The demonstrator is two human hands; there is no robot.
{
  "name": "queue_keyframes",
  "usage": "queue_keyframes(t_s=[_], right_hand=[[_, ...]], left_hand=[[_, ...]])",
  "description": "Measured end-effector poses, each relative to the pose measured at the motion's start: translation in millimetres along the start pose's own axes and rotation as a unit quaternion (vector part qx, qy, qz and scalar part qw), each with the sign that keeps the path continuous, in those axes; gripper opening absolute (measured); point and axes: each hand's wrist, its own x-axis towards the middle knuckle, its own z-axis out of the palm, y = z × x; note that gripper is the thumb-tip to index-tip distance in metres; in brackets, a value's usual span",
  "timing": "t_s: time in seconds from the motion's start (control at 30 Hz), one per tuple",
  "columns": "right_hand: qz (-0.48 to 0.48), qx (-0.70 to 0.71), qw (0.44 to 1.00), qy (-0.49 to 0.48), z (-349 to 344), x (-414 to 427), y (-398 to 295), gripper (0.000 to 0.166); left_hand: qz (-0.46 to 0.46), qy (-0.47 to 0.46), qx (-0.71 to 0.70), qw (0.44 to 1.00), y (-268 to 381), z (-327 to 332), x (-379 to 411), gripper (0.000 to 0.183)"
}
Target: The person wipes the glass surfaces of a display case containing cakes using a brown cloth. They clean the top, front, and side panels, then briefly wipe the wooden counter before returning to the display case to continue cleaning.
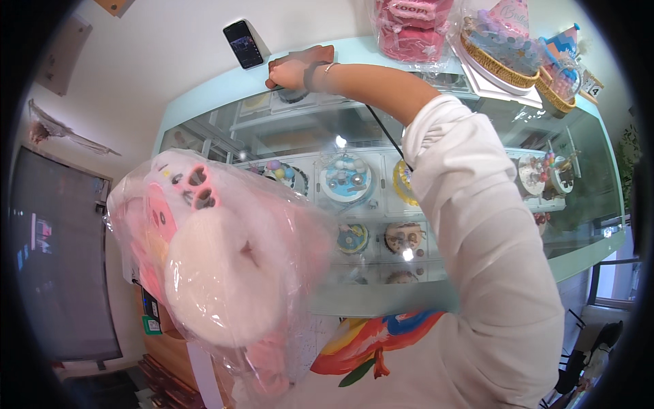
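Observation:
My right hand (288, 74) reaches across to the top rim of a glass cake display case (204, 99). Its fingers are bunched on a brown cloth (319, 52), which lies against the pale blue top ledge. A dark band and a thin bracelet circle the wrist. My left hand is out of view. A large pink and white plush toy (225, 276) in a clear plastic bag fills the left foreground, in front of the case. Whatever supports the toy is hidden. Close to my right hand, a smartphone (243, 44) with a lit screen leans on the wall.
Decorated cakes stand inside the case, including a blue and white one (346, 179). A bagged pink plush item (415, 30) and a woven basket (503, 59) with party hats sit on the top ledge. At left are a grey door (61, 255) and a wooden counter (171, 368).

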Motion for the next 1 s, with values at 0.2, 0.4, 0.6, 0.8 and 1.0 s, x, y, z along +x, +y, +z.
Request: queue_keyframes(t_s=[0.2, 0.4, 0.6, 0.8, 1.0], right_hand=[[0.229, -0.039, 0.972, -0.02, 12.8, 9.2, 27.3, 0.028], [0.304, -0.209, 0.927, -0.066, 32.4, -64.8, 43.9, 0.044], [-0.108, 0.013, 0.994, -0.023, -31.0, -140.0, -82.5, 0.052], [0.179, 0.024, 0.979, -0.092, -40.3, -114.5, 21.4, 0.047], [0.087, -0.061, 0.992, -0.067, -43.7, -135.2, 20.2, 0.019]], left_hand=[[-0.028, 0.021, 0.002, 0.999, -9.8, -5.5, -27.1, 0.031], [-0.004, -0.011, 0.008, 1.0, 0.8, 7.7, -5.0, 0.032], [-0.018, 0.004, 0.014, 1.0, 0.5, 7.9, -18.9, 0.033], [0.004, -0.024, 0.029, 0.999, 22.8, 14.1, 4.1, 0.034], [0.054, -0.052, 0.039, 0.996, 80.5, 25.4, 58.2, 0.036]])
